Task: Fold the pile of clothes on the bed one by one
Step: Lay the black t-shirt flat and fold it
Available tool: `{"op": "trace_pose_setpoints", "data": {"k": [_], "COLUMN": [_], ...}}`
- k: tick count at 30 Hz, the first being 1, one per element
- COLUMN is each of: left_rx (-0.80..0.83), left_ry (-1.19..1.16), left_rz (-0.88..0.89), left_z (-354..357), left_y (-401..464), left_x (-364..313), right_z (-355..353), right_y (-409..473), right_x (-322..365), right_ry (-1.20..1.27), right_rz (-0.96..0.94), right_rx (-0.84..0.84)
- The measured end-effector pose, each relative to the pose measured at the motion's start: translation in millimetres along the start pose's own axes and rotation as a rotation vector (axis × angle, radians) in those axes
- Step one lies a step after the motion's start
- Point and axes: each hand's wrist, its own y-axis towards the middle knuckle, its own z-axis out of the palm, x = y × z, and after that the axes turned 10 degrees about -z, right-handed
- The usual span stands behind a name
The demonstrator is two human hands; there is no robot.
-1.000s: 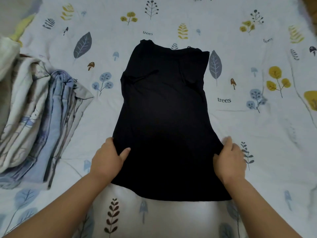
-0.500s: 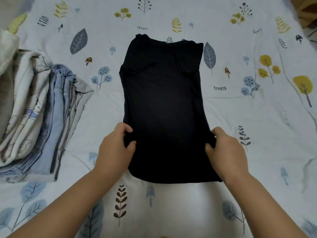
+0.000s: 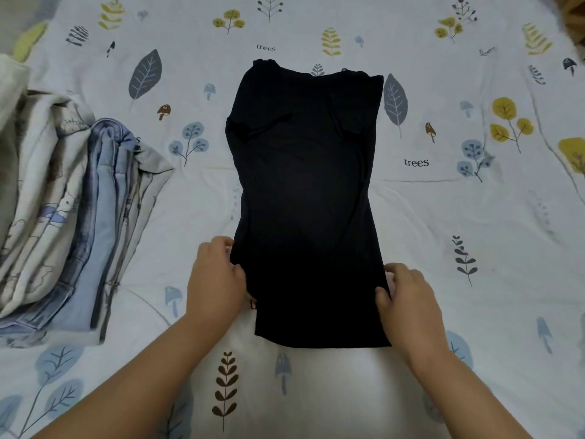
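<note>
A white bedsheet [image 3: 474, 232] is covering nearly the whole view, printed with grey-blue leaves, yellow trees, small brown mushrooms and the word "trees". Soft creases are running across it at the middle and right. Light is falling evenly, with no hard shadows. At the far right corner a brown object [image 3: 574, 17] is showing, too cropped to identify.

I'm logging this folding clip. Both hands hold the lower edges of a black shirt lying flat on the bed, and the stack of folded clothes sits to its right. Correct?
Not quite. The head view shows the stack of folded clothes to the left of the black shirt, not its right. The rest holds: the left hand and right hand hold its lower edges on the bed.
</note>
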Motion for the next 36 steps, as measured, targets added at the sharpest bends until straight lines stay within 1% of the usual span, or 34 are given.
{"op": "trace_pose_setpoints", "data": {"k": [1, 2, 3, 4, 5, 8, 10, 12, 15, 19, 20, 21, 22, 23, 24, 25, 26, 27, 28, 30, 31, 32, 33, 36], "left_rx": [0.073, 0.166, 0.263, 0.336, 0.370, 0.360, 0.365, 0.358, 0.368, 0.490, 0.518, 0.528, 0.500, 0.423, 0.299, 0.153, 0.028, -0.053, -0.087, -0.091, -0.089, -0.094, -0.115, -0.254], "left_ry": [-0.031, -0.087, -0.151, -0.197, -0.220, -0.347, -0.477, -0.530, -0.445, -0.376, -0.312, -0.202, -0.068, 0.070, 0.180, 0.224, 0.211, 0.187, 0.179, 0.180, 0.154, 0.095, 0.001, -0.455], "left_rz": [-0.095, -0.147, -0.160, -0.137, -0.098, -0.026, -0.041, -0.077, -0.163, -0.438, -0.483, -0.484, -0.441, -0.356, -0.244, -0.129, 0.001, 0.146, 0.282, 0.512, 0.574, 0.569, 0.495, 0.109], "left_z": [1.8, 4.1, 6.5, 9.7, 11.5, 6.4, -2.8, -14.1, -27.2, -45.8, -49.4, -51.7, -52.5, -51.2, -49.1, -46.8, -45.6, -44.4, -43.0, -36.1, -32.3, -30.3, -30.1, -38.1], "left_y": [4.5, 7.5, 8.4, 8.4, 7.4, 2.0, 0.9, -0.8, -5.8, -18.3, -20.7, -22.2, -23.0, -23.4, -24.7, -27.4, -31.5, -35.5, -39.6, -47.2, -50.7, -52.6, -51.5, -34.9], "left_x": [0.8, 0.7, -1.1, -2.6, -4.2, -11.6, -18.4, -22.6, -17.6, -0.4, 4.2, 9.4, 14.0, 18.5, 21.1, 20.9, 17.7, 13.6, 8.1, 1.1, -1.4, -3.5, -4.9, -4.1], "right_z": [1.4, 3.4, 5.7, 8.1, 9.8, 8.4, 4.7, 0.9, -3.9, -9.1, -9.9, -9.7, -8.9, -7.5, -5.9, -4.2, -2.8, -1.6, -0.6, 0.8, 0.9, 0.7, 0.5, -0.6], "right_y": [3.2, 5.8, 8.2, 10.3, 11.9, 14.1, 13.4, 11.1, 6.2, 1.5, 1.1, 0.2, -0.8, -1.8, -2.6, -3.3, -3.7, -4.1, -4.5, -5.6, -6.2, -6.7, -6.9, -6.7], "right_x": [-1.6, -2.1, -1.3, 0.0, 1.6, 4.7, 4.2, 4.8, 6.0, 4.1, 2.8, 1.5, 0.1, -1.1, -2.1, -2.7, -2.9, -2.9, -2.8, -3.7, -4.2, -4.7, -5.3, -5.7], "right_ry": [0.002, 0.025, 0.052, 0.072, 0.087, 0.149, 0.200, 0.255, 0.352, 0.426, 0.405, 0.368, 0.323, 0.280, 0.247, 0.228, 0.218, 0.212, 0.206, 0.191, 0.186, 0.182, 0.179, 0.185], "right_rz": [0.062, 0.101, 0.118, 0.118, 0.109, 0.081, 0.065, 0.055, 0.070, 0.117, 0.128, 0.133, 0.130, 0.122, 0.115, 0.112, 0.109, 0.105, 0.099, 0.089, 0.086, 0.082, 0.078, 0.078], "right_rx": [0.064, 0.136, 0.194, 0.231, 0.243, 0.195, 0.150, 0.126, 0.110, 0.119, 0.137, 0.162, 0.191, 0.216, 0.230, 0.234, 0.232, 0.226, 0.219, 0.213, 0.210, 0.207, 0.205, 0.206]}}
